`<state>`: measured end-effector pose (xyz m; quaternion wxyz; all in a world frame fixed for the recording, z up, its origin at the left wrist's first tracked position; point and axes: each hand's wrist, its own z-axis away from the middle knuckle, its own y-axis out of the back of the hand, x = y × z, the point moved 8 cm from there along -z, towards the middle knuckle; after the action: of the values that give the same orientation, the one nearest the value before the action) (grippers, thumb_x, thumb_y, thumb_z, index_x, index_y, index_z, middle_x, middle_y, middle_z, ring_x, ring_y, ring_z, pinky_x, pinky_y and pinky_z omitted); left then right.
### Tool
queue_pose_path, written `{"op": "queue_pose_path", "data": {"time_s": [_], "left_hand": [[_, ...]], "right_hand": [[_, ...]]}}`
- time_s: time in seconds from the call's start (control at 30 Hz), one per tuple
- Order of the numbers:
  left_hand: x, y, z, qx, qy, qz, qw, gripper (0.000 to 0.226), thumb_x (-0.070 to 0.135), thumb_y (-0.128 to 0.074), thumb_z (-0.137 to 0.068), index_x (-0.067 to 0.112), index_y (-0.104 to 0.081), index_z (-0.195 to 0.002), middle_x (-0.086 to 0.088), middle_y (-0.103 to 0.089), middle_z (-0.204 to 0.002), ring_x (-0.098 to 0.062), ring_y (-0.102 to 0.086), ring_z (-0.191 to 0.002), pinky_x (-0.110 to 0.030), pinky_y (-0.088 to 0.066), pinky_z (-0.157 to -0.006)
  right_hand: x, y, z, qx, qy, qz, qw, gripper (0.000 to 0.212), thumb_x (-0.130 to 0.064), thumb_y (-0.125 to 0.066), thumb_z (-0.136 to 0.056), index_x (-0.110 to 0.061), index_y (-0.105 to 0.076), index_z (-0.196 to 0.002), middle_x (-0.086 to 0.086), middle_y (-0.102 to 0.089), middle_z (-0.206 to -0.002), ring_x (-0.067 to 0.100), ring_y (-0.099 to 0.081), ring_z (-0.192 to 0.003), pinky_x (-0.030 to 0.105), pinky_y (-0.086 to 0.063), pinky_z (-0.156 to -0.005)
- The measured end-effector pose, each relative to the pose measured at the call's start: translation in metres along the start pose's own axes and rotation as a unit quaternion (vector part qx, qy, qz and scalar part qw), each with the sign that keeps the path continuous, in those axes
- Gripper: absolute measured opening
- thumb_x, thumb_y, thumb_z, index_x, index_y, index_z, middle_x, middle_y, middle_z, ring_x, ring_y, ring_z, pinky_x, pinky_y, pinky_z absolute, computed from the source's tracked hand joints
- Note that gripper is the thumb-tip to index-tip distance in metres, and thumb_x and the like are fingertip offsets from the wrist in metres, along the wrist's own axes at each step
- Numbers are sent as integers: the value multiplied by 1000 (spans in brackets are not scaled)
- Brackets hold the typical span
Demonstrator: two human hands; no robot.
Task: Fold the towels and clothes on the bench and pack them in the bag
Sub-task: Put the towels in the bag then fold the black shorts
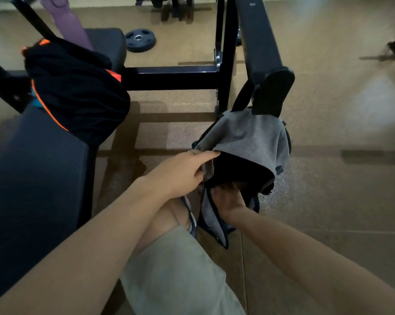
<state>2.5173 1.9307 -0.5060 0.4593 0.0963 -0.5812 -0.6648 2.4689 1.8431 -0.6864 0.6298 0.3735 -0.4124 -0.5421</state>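
A grey bag (248, 135) with dark trim hangs open from the black frame at centre right, its mouth dark inside. My left hand (182, 171) grips the near left rim of the bag, index finger stretched along the edge. My right hand (228, 197) reaches into the bag's mouth from below; its fingertips are hidden inside, and I cannot tell what it holds. A black garment with orange trim (78, 92) lies bunched on the dark padded bench (33, 173) at the left. A purple cloth (67, 21) hangs at the top left.
A black steel rack (223, 64) stands behind the bag, with a padded arm (260, 37) angling down to it. A weight plate (140, 40) lies on the tan floor further back. My knee in light shorts (176, 258) is below the hands.
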Motion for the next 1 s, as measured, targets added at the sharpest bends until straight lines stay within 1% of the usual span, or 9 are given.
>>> {"op": "queue_pose_path", "data": {"time_s": [0.07,0.17,0.27,0.37,0.5,0.57,0.63,0.83,1.0], "left_hand": [[-8,16,13,8,12,18,1000,58,16,-44,-104,45,-32,-153,9,-55,-96,-10,-59,-74,-31,-50,-63],[-33,43,38,60,41,17,997,56,23,-46,-105,47,-32,-153,-3,-59,-133,-21,-66,-101,-45,-56,-88],[-71,72,66,122,85,38,988,52,24,-47,-105,40,-36,-153,-2,-54,-145,-21,-59,-119,-44,-51,-101],[-121,95,100,186,158,74,967,47,26,-46,-106,33,-40,-152,-4,-56,-141,-21,-57,-122,-43,-49,-103],[-190,98,143,206,253,78,942,52,31,-46,-105,28,-33,-155,-12,-57,-132,-29,-57,-118,-41,-47,-97],[-224,93,160,199,284,82,934,57,32,-47,-104,25,-28,-157,-16,-54,-132,-34,-54,-120,-41,-43,-97],[-258,86,175,194,312,94,925,62,35,-51,-103,25,-25,-158,-17,-51,-136,-35,-52,-124,-44,-44,-102],[-332,46,199,119,400,79,905,82,57,-54,-96,33,-10,-160,-9,-24,-161,-36,-29,-144,-50,-33,-115],[-357,28,215,163,361,91,913,76,60,-57,-93,30,-28,-157,2,-22,-160,-30,-20,-146,-46,-23,-121]], "right_hand": [[-25,20,13,-19,37,-78,996,31,-13,-44,-100,-13,-55,-129,11,-58,-126,31,-55,-119,39,-46,-96],[-48,70,14,5,40,-286,957,21,-15,-48,-93,-13,-65,-105,11,-67,-108,33,-65,-102,37,-53,-80],[-73,128,7,29,59,-428,901,10,-16,-53,-93,-19,-62,-88,0,-66,-85,22,-66,-86,31,-49,-71],[-104,181,-5,66,80,-491,865,17,-16,-54,-97,-19,-60,-113,-5,-65,-96,11,-66,-83,23,-52,-69],[-148,230,-49,90,122,-476,866,54,-23,-60,-97,-16,-39,-146,7,-60,-124,26,-58,-120,25,-41,-86],[-169,246,-81,81,127,-456,877,67,-29,-63,-94,-17,-31,-152,12,-53,-141,30,-50,-130,26,-39,-90],[-191,260,-111,79,128,-430,890,72,-36,-65,-92,-17,-31,-153,14,-50,-145,32,-48,-132,31,-42,-95],[-261,270,-183,81,135,-307,939,68,-45,-61,-93,-8,-40,-145,20,-46,-139,40,-47,-128,42,-42,-101],[-296,264,-198,189,131,-125,965,41,-37,-56,-98,-5,-50,-122,17,-51,-126,37,-46,-119,45,-43,-91]]}}
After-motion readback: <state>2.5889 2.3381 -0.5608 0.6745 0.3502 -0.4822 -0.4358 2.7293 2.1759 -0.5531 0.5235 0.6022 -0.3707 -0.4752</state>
